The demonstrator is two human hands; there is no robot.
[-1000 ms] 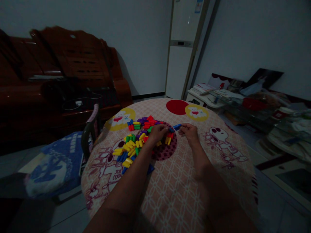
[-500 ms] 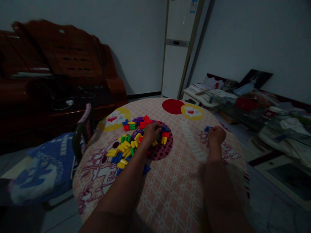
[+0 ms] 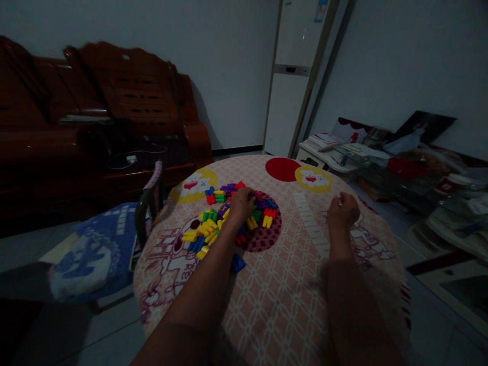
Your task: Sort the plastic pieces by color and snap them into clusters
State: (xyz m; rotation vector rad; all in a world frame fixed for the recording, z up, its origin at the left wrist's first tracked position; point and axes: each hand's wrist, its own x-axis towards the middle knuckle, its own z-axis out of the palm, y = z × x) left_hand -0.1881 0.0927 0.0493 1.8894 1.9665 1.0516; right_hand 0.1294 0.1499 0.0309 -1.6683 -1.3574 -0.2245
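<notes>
A heap of small plastic building blocks (image 3: 209,230) in yellow, green, red, blue and purple lies on the round table's left half. My left hand (image 3: 241,206) is over the heap's right part, its fingers curled down among the blocks. Its fingertips are partly hidden, and I cannot make out what they pinch. Across the table, my right hand (image 3: 343,209) is closed above the cloth, apart from the heap. Any piece within its fingers is hidden. Near my left forearm lies a blue block (image 3: 238,263).
A patterned cloth (image 3: 274,300) covers the table. At the left stands a chair with a blue cushion (image 3: 95,249); behind it is a wooden sofa (image 3: 141,101). A cluttered glass-topped cabinet (image 3: 381,168) runs along the right, and a tall white unit (image 3: 287,101) stands in the corner.
The view has swung left. My right hand has turned, and the blue block seen at its fingertips no longer shows. My left hand stays over the heap.
</notes>
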